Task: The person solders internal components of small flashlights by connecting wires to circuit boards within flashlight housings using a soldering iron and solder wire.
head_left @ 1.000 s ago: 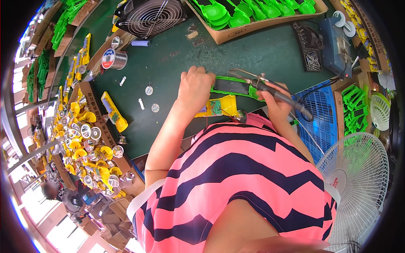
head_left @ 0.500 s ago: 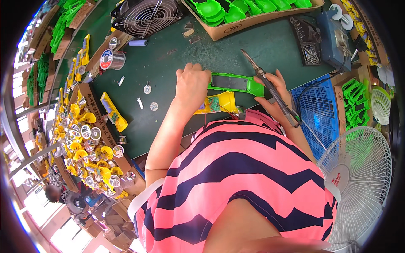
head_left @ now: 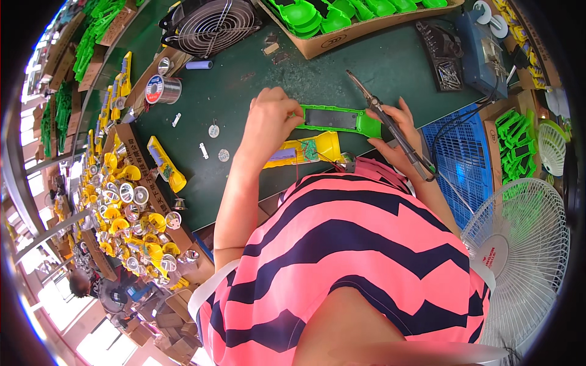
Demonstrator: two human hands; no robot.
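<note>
Green casing point(head_left: 334, 120) sits between both hands, just beyond the yellow casing point(head_left: 329, 146). Left hand point(head_left: 268, 119) pinches its left end; right hand point(head_left: 395, 154), at the other end, grips the soldering iron point(head_left: 390, 124); casing contact there unclear.

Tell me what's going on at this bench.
A person's left hand grips one end of a long green plastic casing, open side up. Their right hand holds a slim dark-handled soldering iron by the casing's other end, its tip pointing away from the person, clear of the casing. A yellow plastic casing with a small green circuit board lies between the green one and the person.
</note>
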